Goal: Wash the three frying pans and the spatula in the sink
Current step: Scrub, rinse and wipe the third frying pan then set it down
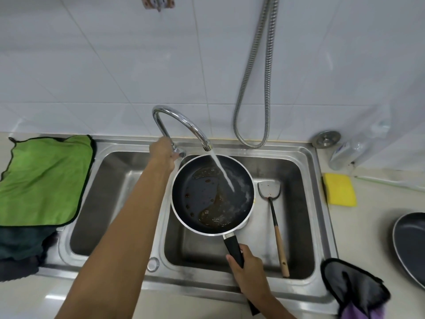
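Partly seen: second pan (411, 247) on the counter, cut off by the right frame edge; left hand (163, 153), laid against the faucet (181, 122) base with its fingers hidden behind its own back, so whether they clasp the tap cannot be told. Right hand (249, 270): fingers and thumb wrapped round the black handle of the frying pan (212, 194), held over the right basin of the sink (184, 288) under running water (222, 170), brown residue inside. Spatula (272, 212): lying in the same basin, just right of the pan, blade toward the wall.
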The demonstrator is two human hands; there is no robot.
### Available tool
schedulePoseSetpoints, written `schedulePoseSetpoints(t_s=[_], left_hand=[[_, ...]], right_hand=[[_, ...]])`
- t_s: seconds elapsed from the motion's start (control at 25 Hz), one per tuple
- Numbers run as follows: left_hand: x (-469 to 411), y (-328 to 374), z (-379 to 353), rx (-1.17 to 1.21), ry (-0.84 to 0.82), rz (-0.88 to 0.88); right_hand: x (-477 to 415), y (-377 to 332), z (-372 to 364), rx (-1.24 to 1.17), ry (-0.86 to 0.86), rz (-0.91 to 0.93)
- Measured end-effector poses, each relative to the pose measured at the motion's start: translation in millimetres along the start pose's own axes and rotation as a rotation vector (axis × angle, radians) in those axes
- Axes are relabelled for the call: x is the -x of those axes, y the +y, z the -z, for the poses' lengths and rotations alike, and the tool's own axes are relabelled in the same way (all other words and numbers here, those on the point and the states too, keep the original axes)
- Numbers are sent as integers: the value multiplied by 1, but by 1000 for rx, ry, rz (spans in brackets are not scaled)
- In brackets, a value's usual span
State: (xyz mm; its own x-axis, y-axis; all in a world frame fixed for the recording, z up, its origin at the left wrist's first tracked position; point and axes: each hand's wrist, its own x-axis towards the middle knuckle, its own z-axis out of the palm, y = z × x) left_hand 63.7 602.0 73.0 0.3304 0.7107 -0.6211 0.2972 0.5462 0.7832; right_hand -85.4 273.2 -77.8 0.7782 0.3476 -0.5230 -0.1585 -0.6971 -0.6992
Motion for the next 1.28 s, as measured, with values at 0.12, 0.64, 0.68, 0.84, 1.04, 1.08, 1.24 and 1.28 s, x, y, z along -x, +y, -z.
schedulePoseSetpoints(t_s=[0.12,0.64,0.68,0.84,1.04,1.08,1.24,1.28], left_hand=[[2,7,-13,-40,-137,-62],[127,-279,74,-745,-325,34],[128,-286,69,-761,-345,50],[117,-288,50,-701,-346,151],[116,-305,48,-437,-251,256],[120,-308,45,-349,-224,259],[139,-313,27,-70,-128,250],[145,-313,21,-58,-103,239]], right_hand=[[0,1,-1,-8,18,24],[6,-6,4,-24,31,68],[7,-7,4,-40,25,69],[12,-9,5,-29,38,97],[14,-12,10,21,-40,117],[13,-11,21,119,-66,145],[-16,0,118,521,233,342],[-34,6,153,588,391,383]])
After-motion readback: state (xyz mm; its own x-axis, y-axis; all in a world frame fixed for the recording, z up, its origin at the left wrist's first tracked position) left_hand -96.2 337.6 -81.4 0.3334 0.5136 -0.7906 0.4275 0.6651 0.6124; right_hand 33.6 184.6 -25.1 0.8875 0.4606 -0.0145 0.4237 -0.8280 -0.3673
